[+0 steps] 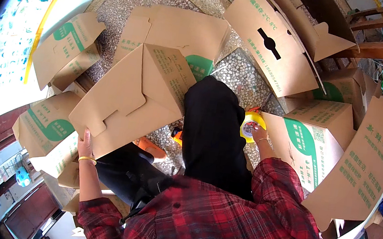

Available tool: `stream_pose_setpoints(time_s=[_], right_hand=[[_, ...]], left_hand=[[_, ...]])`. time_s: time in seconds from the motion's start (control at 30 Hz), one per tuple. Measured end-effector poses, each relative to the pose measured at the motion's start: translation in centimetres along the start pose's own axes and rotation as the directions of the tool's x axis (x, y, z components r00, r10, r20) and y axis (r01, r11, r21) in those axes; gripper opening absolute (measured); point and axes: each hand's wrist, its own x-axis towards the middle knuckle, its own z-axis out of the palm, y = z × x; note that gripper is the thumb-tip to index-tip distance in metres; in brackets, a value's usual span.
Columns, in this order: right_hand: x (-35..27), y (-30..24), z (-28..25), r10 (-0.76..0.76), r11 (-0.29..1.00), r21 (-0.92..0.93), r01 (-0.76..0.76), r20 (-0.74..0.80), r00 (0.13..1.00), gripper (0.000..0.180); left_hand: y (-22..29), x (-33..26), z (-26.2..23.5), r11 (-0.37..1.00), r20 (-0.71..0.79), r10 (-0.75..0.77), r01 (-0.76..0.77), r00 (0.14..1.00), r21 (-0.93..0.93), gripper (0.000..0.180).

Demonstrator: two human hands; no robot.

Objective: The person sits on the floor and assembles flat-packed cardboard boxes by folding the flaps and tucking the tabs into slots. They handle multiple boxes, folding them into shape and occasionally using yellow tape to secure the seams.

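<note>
My left hand (84, 144) grips the near left corner of a brown cardboard box (116, 94), thumb on top of the panel. The box lies tilted against my left leg, with a tucked-flap seam facing up and green print on one side. At the right of my knee, my right hand (259, 133) is closed on a yellow roll of packing tape (245, 129). A bit of orange shows at the roll's far edge. The fingers inside the roll are partly hidden.
Several opened cartons surround me: a large one (175, 24) ahead, a carton with a black handle slot (266, 39), one at right (306, 135), and others at left (67, 48). An orange slipper (152, 150) shows below. A wooden rack (377, 50) stands right on the speckled floor.
</note>
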Motion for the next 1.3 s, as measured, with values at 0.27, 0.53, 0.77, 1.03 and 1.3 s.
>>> stream_pose_setpoints(time_s=[0.27, 0.53, 0.77, 1.03, 1.3], right_hand=[[2.2, -3.6, 0.1, 0.156, 0.733, 0.649, -0.202, 0.129, 0.979, 0.041], [-0.9, -8.9, -2.1, 0.248, 0.318, 0.861, -0.396, 0.328, 0.912, 0.039], [-2.2, -8.4, -3.1, 0.186, 0.321, 0.874, -0.365, 0.320, 0.929, 0.034], [-2.9, -8.3, -4.4, 0.068, 0.440, 0.885, -0.155, 0.139, 0.988, 0.030], [-5.1, -11.4, -12.8, -0.263, 0.672, 0.607, 0.424, -0.340, 0.903, 0.027]], left_hand=[[0.5, 0.6, -0.2, 1.000, -0.025, -0.001, 0.001, 1.000, -0.004, 0.061], [0.4, -0.1, -0.4, 0.994, -0.084, 0.018, -0.009, 0.996, 0.112, 0.054], [1.2, -2.9, 2.4, 0.999, -0.165, 0.011, -0.003, 0.986, 0.052, 0.055], [1.0, -3.8, 3.1, 0.994, -0.128, 0.073, -0.063, 0.989, 0.086, 0.061], [3.1, -5.0, 4.4, 0.990, -0.049, 0.075, -0.081, 0.996, -0.119, 0.061]])
